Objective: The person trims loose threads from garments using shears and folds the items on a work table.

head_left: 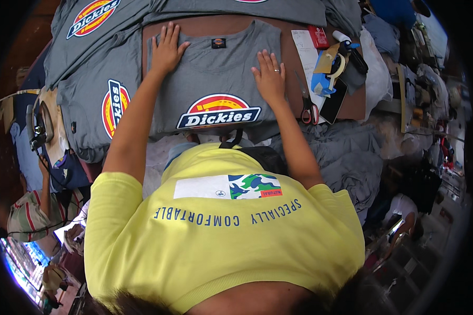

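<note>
A grey T-shirt [205, 73] with a large red, yellow and dark blue print lies flat in front of me, its neckline and small dark label toward the far side. My left hand [166, 50] rests flat on its far left shoulder, fingers spread. On the right side, my right hand [269, 76] lies flat on the cloth near the sleeve edge, fingers stretched out, a ring on one finger. Neither hand holds anything. The shirt's lower part hangs over the near table edge toward my body.
More printed grey shirts [92, 68] lie to the left and along the far side. At right are scissors [309, 107], a phone [333, 101], a tape dispenser [328, 73], paper [305, 44] and a red box [317, 37]. Grey cloth [341, 163] is heaped below; an iron [39, 126] stands far left.
</note>
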`<state>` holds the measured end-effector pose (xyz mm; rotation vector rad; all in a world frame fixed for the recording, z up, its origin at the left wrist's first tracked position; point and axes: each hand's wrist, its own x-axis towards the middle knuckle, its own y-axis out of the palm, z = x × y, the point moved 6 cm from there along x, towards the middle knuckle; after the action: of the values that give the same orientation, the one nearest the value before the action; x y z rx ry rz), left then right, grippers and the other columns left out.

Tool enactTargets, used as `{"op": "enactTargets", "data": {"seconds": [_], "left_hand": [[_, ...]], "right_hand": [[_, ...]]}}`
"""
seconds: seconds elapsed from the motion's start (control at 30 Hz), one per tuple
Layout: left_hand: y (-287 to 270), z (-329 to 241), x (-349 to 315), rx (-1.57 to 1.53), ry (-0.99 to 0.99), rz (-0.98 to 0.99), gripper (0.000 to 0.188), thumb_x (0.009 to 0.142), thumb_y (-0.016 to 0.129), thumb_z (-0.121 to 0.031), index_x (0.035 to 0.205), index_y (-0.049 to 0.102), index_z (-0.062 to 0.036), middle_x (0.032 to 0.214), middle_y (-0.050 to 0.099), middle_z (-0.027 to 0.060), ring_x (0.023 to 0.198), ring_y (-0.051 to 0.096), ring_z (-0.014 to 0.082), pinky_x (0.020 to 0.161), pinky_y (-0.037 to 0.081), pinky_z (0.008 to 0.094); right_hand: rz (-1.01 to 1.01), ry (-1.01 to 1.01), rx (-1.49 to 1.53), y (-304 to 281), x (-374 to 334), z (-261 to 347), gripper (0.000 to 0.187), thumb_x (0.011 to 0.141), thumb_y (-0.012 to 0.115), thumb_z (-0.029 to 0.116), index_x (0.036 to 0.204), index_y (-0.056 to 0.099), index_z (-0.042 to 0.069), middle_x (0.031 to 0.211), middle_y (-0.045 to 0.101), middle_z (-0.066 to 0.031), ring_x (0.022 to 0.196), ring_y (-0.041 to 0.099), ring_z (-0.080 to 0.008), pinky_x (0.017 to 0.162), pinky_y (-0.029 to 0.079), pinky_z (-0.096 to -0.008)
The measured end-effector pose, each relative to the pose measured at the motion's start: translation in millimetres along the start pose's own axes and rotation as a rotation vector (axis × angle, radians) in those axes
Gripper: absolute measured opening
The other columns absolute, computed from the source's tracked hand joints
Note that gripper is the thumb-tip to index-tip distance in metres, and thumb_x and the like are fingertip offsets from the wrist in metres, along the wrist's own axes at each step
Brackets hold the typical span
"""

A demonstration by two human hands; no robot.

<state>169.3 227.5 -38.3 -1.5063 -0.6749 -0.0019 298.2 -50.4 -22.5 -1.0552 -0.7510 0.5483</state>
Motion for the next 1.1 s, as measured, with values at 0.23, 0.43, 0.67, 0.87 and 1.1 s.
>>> {"op": "enactTargets", "data": {"seconds": [0.23, 0.43, 0.67, 0.87, 1.1], "left_hand": [[-25, 13, 23, 0.008, -0.059, -0.057, 0.058, 0.086, 0.046, -0.048, 0.133, 0.036, -0.0153, 0.136, 0.038, 0.0105, 0.128, 0.03, 0.0307, 0.101, 0.025, 0.0505], [-140, 22, -143, -0.427, -0.491, -0.216, 0.027, 0.079, 0.064, -0.018, 0.096, 0.053, -0.0003, 0.089, 0.052, 0.0137, 0.082, 0.051, 0.0247, 0.071, 0.041, 0.0329], [-114, 29, -311, -0.718, -0.941, -0.148, 0.031, 0.074, 0.072, -0.019, 0.089, 0.051, -0.0023, 0.086, 0.051, 0.0047, 0.077, 0.048, 0.0127, 0.068, 0.04, 0.0256], [-98, 28, -306, -0.93, -0.992, -0.058, 0.023, 0.077, 0.07, -0.014, 0.086, 0.052, -0.0033, 0.074, 0.051, -0.0041, 0.069, 0.047, 0.0029, 0.062, 0.037, 0.017], [-137, 42, -283, -1.138, -0.928, 0.266, 0.016, 0.078, 0.069, -0.011, 0.078, 0.053, -0.0081, 0.071, 0.047, -0.0084, 0.063, 0.04, 0.0009, 0.056, 0.031, 0.0166]], "right_hand": [[-0.094, -0.064, 0.093, -14, -9, -5, 0.038, 0.086, 0.052, 0.029, 0.119, 0.051, 0.012, 0.127, 0.048, -0.0091, 0.121, 0.04, -0.0267, 0.1, 0.027, -0.047], [-0.096, 0.296, 0.314, -85, -96, -31, 0.021, 0.078, 0.059, 0.007, 0.099, 0.057, 0.004, 0.088, 0.058, -0.0123, 0.08, 0.058, -0.0277, 0.07, 0.046, -0.0344], [0.279, 0.701, 0.479, -48, -180, -90, 0.044, 0.073, 0.069, 0.007, 0.11, 0.047, 0.004, 0.104, 0.057, -0.0181, 0.092, 0.061, -0.0227, 0.072, 0.048, -0.0327], [0.085, 0.736, 0.942, -20, -186, -100, 0.04, 0.074, 0.067, 0.001, 0.105, 0.041, 0.002, 0.107, 0.049, -0.0131, 0.101, 0.048, -0.0194, 0.086, 0.038, -0.0288], [0.015, 0.804, 1.037, -29, -185, -85, 0.036, 0.076, 0.063, -0.003, 0.106, 0.044, 0.002, 0.099, 0.051, -0.0067, 0.083, 0.05, -0.0108, 0.075, 0.039, -0.0212]]}}
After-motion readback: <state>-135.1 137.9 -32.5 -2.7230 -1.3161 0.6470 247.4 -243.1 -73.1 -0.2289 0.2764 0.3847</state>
